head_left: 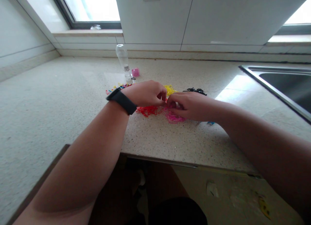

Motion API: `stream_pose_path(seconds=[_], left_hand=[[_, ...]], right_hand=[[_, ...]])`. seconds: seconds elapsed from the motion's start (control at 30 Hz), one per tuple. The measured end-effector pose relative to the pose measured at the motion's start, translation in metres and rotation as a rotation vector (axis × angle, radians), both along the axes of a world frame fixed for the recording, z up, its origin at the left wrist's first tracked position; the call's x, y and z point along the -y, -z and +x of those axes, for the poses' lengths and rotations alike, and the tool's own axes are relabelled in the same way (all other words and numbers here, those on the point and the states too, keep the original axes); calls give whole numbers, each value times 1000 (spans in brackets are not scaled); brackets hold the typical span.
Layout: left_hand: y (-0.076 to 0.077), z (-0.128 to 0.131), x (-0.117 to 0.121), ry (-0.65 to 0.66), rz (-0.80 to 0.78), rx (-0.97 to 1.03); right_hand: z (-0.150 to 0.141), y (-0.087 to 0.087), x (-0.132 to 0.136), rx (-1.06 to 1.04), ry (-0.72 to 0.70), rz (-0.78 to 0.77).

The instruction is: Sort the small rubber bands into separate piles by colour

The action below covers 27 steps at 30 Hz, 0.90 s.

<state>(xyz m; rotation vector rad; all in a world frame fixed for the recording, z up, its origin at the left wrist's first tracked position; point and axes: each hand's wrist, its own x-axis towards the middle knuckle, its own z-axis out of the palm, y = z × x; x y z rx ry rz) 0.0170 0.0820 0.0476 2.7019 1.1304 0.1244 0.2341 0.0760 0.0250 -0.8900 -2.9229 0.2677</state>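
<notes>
My left hand [151, 93], with a dark watch [122, 100] on its wrist, reaches over a pile of small red bands [148, 111]. Its fingers are bent in a pinch, and whatever lies between them is too small to make out. Fingertip to fingertip with it, my right hand [185, 105] is also pinched, above a pile of pink bands [176, 117]. Behind the hands lie yellow bands [169, 90] and black bands [196, 91]. A mixed-colour heap [114, 88] sits partly hidden behind my left wrist. Some blue bands [211, 123] peek out under my right wrist.
A clear bottle [122, 60] stands farther back on the speckled counter [150, 137], beside a small pink item [135, 72]. A steel sink [279, 81] is set in at the right. The tiled wall [155, 24] closes off the back, and the counter's front edge runs below my hands.
</notes>
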Motion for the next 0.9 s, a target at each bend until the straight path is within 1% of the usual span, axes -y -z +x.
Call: stream_pose_path(seconds=[0.2,0.5,0.9], left_hand=[[-1,1,1,-20,-7,-7],[1,0,-1,-5,3,6],[2,-1,-2,-3,-5,11]], right_hand=[[-1,-2,1,14,13,2],[-2,-3,1,20,9,-9],[1,1,-1,-5,-19,12]])
